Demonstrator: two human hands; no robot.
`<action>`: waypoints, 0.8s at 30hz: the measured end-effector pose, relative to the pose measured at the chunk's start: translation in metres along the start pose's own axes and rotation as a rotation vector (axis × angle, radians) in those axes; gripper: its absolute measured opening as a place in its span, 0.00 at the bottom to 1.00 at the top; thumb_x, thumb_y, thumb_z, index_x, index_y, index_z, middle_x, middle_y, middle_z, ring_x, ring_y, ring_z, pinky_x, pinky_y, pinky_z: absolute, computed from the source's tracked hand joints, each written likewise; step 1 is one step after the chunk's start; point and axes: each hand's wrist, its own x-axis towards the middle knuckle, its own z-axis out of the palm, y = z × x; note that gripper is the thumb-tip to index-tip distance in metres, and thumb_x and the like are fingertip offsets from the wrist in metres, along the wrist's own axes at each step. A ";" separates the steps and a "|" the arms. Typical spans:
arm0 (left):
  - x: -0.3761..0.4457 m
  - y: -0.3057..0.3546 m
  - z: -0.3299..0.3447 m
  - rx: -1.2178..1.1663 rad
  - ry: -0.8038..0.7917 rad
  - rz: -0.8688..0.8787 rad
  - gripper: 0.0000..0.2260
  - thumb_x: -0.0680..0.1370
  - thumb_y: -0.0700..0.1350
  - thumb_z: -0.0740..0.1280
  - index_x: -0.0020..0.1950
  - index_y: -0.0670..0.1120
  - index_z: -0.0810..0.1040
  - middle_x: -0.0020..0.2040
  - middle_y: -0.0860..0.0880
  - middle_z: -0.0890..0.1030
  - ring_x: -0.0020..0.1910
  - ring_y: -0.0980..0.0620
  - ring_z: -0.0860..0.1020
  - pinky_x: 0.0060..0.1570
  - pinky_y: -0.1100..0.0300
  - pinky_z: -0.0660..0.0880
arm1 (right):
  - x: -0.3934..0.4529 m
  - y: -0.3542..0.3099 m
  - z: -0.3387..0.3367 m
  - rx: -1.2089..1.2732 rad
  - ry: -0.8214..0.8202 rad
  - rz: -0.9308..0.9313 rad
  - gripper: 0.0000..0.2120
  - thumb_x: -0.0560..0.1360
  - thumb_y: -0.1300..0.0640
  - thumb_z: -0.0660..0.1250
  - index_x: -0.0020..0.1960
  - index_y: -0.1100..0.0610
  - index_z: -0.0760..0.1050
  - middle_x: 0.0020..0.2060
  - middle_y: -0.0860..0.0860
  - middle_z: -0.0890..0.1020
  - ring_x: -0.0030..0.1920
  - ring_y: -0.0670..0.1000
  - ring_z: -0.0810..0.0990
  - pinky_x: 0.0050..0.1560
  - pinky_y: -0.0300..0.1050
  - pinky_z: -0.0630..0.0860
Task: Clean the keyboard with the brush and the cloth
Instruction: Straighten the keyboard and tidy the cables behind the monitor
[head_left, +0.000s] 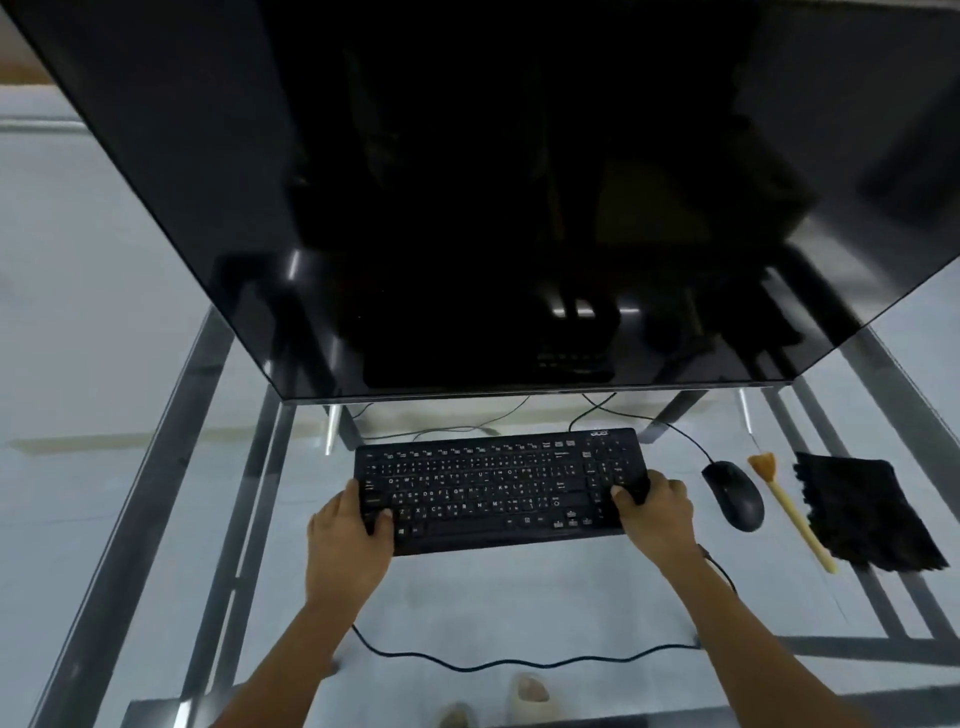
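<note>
A: What takes up most of the view?

B: A big dark monitor (493, 197), its screen off, standing at the back of a glass table (519, 597) with a metal frame.

A: And in front of it?

B: The black keyboard (498, 488) lies on the glass just below the monitor's lower edge, keys up. Both hands are on it. The left hand (350, 530) grips the near left corner, thumb curled over the keys. The right hand (655, 512) grips the right end, thumb on top and fingers wrapped round the edge.

A: Where is the cloth?

B: The dark cloth (865, 512) lies flat on the glass at the far right, well apart from the keyboard. Just beside it, to its left, lies the brush (792, 512), a pale stick with an orange tuft pointing away from the person.

A: Anything between those and the keyboard?

B: A black mouse (733, 494), near the right hand. A thin black cable (519, 664) snakes across the glass near the person's forearms. Through the glass, a pale slipper (527, 693) shows below.
</note>
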 end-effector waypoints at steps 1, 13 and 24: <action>0.004 0.001 0.000 -0.014 0.004 -0.004 0.16 0.76 0.43 0.67 0.63 0.42 0.73 0.49 0.47 0.79 0.52 0.43 0.76 0.59 0.44 0.71 | 0.003 -0.002 0.001 0.010 0.008 -0.015 0.19 0.76 0.52 0.66 0.61 0.63 0.72 0.54 0.63 0.74 0.56 0.65 0.73 0.62 0.57 0.69; 0.063 0.014 0.007 -0.092 0.060 -0.066 0.16 0.76 0.46 0.66 0.63 0.45 0.73 0.54 0.48 0.77 0.59 0.43 0.72 0.57 0.45 0.73 | 0.046 -0.035 0.013 0.054 0.025 -0.052 0.20 0.75 0.51 0.68 0.59 0.64 0.72 0.54 0.65 0.74 0.57 0.67 0.71 0.61 0.58 0.70; 0.044 -0.003 0.020 -0.015 -0.049 0.051 0.53 0.66 0.66 0.70 0.80 0.46 0.45 0.80 0.50 0.47 0.78 0.48 0.52 0.71 0.45 0.64 | 0.026 -0.015 0.023 -0.153 -0.033 -0.376 0.46 0.70 0.45 0.74 0.77 0.62 0.54 0.77 0.59 0.54 0.76 0.59 0.55 0.74 0.54 0.60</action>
